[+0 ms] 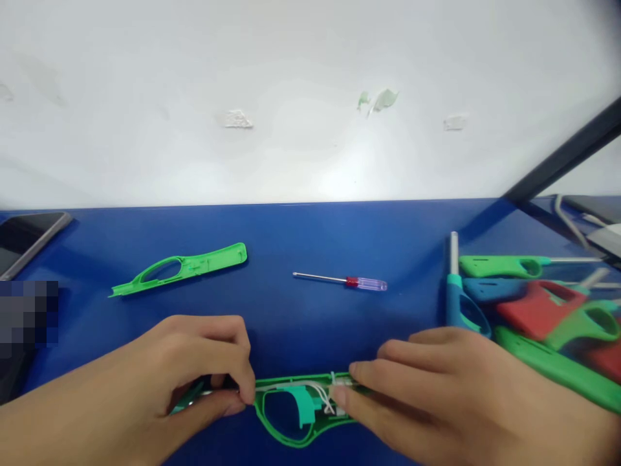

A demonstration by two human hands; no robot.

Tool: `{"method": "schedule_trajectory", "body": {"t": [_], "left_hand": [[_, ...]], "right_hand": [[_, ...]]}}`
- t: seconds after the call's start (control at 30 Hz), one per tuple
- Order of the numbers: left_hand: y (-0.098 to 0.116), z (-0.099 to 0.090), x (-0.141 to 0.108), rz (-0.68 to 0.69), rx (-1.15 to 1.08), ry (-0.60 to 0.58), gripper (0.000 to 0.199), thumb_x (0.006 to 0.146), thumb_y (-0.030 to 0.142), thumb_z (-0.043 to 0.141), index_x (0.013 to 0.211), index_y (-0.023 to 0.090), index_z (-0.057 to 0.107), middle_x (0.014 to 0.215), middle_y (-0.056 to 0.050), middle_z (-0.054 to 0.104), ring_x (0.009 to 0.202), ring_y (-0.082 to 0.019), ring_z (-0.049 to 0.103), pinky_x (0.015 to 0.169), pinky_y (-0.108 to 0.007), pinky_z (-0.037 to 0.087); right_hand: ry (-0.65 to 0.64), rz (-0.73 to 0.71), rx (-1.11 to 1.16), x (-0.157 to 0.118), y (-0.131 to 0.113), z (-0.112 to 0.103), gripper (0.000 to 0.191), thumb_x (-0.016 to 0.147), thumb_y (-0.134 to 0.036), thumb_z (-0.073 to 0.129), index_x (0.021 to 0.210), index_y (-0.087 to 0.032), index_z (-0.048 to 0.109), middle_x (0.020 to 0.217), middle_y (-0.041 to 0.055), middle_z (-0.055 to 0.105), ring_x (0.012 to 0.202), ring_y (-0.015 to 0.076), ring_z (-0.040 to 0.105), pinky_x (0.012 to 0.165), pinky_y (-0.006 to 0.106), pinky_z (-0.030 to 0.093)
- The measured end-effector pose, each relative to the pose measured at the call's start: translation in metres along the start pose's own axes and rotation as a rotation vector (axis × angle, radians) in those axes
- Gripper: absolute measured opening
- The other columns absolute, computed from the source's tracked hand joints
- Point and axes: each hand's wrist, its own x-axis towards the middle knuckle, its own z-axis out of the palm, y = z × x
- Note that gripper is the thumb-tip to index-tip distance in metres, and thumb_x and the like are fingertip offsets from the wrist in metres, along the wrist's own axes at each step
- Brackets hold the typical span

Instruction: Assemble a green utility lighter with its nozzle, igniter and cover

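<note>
Blue table [301, 233] beneath scuffed white wall [291, 77]

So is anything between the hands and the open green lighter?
No. Both hands are already on it. The left hand pinches one end of the open lighter and the right hand pinches its white wires. The screwdriver and the loose green cover lie farther back, out of the way.

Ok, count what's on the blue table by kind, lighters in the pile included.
Screwdriver: 1
Loose green shell half: 1
Opened green lighter: 1
Phone: 1
Piled lighters: at least 5, overlapping
Total: at least 9
</note>
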Motion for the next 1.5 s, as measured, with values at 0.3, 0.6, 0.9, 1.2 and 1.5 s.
{"method": "schedule_trajectory", "body": {"t": [0.3,0.6,0.9,1.2,1.5], "left_hand": [[0.021,-0.015,0.005,-0.022,-0.05,-0.09,0.025,0.103,0.028,0.055,0.086,0.03,0.073,0.094,0.006,0.065,0.077,-0.006,0.06,0.073,-0.017,0.044],[0.013,-0.017,0.0,0.093,-0.045,-0.075,0.021,0.104,0.024,0.056,0.092,0.03,0.072,0.1,0.007,0.066,0.077,-0.004,0.061,0.07,-0.016,0.045],[0.0,-0.03,-0.001,0.109,0.383,0.455,0.031,0.107,0.055,0.05,0.13,0.047,0.07,0.13,0.005,0.073,0.118,-0.017,0.07,0.1,-0.033,0.061],[-0.051,-0.029,0.014,-0.101,0.873,0.531,0.054,0.1,0.016,0.058,0.154,0.018,0.053,0.139,-0.015,0.067,0.12,-0.031,0.07,0.1,-0.058,0.059],[-0.032,-0.036,0.011,-0.061,1.045,0.575,0.03,0.1,0.008,0.057,0.127,0.016,0.067,0.107,-0.007,0.073,0.093,-0.023,0.072,0.087,-0.048,0.06]], "right_hand": [[0.043,-0.013,0.013,-0.005,-0.001,0.01,0.045,0.115,-0.017,0.028,0.133,-0.021,0.07,0.1,0.0031,0.081,0.071,0.017,0.069,0.059,0.032,0.056],[0.061,-0.015,0.032,-0.008,0.0,0.013,0.04,0.118,-0.036,0.035,0.128,-0.023,0.071,0.111,0.0047,0.082,0.079,0.0189,0.072,0.063,0.031,0.055],[0.06,0.008,0.181,0.006,0.0,0.002,0.048,0.12,-0.029,0.027,0.107,-0.023,0.074,0.101,0.0002,0.08,0.077,0.0155,0.072,0.068,0.031,0.056],[0.344,0.164,0.123,0.002,0.005,-0.002,0.04,0.118,-0.03,0.039,0.111,-0.024,0.078,0.099,0.0011,0.082,0.081,0.0125,0.08,0.068,0.026,0.059],[0.439,0.192,0.086,0.0,0.011,0.008,0.023,0.111,-0.018,0.054,0.119,-0.019,0.075,0.099,0.0058,0.08,0.083,0.0166,0.079,0.069,0.028,0.061]]}}
